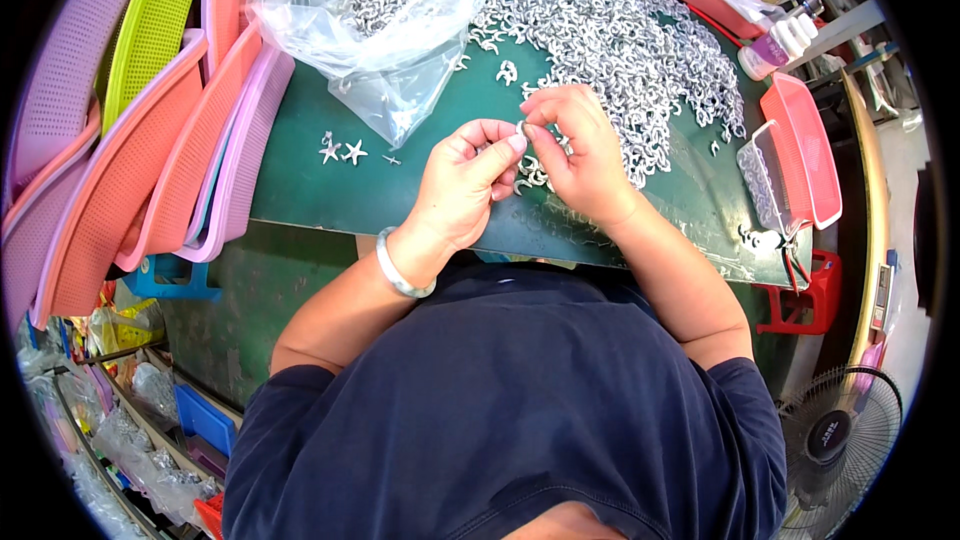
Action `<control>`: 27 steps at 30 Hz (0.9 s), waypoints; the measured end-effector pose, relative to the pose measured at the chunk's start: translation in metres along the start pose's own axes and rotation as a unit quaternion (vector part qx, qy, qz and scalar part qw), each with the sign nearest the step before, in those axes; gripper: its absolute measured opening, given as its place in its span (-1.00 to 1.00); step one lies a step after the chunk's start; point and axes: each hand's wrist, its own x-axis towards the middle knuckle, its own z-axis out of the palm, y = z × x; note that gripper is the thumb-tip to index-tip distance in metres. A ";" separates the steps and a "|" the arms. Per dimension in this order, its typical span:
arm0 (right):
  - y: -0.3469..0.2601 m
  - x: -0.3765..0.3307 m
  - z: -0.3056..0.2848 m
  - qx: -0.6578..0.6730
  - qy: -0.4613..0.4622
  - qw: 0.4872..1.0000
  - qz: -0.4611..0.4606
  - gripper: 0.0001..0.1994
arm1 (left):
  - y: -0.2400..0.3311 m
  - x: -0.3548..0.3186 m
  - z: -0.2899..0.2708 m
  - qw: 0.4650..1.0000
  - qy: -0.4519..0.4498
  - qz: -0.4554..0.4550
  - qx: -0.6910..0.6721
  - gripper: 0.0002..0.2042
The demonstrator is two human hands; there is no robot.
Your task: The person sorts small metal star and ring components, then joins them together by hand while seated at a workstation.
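My two hands meet above the green table [300, 185], near its front edge. Between the fingertips sits a small curved metal piece [525, 129], much like those in the pile; its exact shape is too small to make out. My left hand [465, 175] pinches it from one side, with a pale bangle on that wrist. From the other side, my right hand [580, 150] grips it with thumb and bent forefinger. Just beyond the hands spreads a large pile of silvery curved metal pieces [620, 50], and a few lie partly hidden under my right hand.
A clear plastic bag [400, 70] holding more metal pieces stands at the back left. Small star-shaped pieces [353, 152] lie near it. Stacked plastic baskets [130, 180] crowd the left side. To the right are a pink basket [805, 150], white bottles [775, 47] and a fan [835, 435].
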 end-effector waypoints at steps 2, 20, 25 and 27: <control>0.001 -0.002 -0.001 0.064 -0.005 0.996 0.058 -0.87 | 0.002 0.001 -0.002 1.000 -0.008 -0.004 0.016 -0.92; 0.008 -0.003 -0.006 0.187 -0.034 0.976 0.110 -0.93 | 0.005 0.005 -0.008 0.994 -0.039 -0.053 -0.084 -0.82; 0.007 0.004 -0.013 0.071 -0.061 0.994 0.061 -0.88 | 0.000 0.011 -0.016 0.991 -0.041 -0.070 -0.105 -0.79; 0.015 0.007 -0.021 0.057 -0.059 0.992 0.101 -0.86 | 0.002 0.010 -0.018 0.992 -0.027 -0.078 -0.094 -0.79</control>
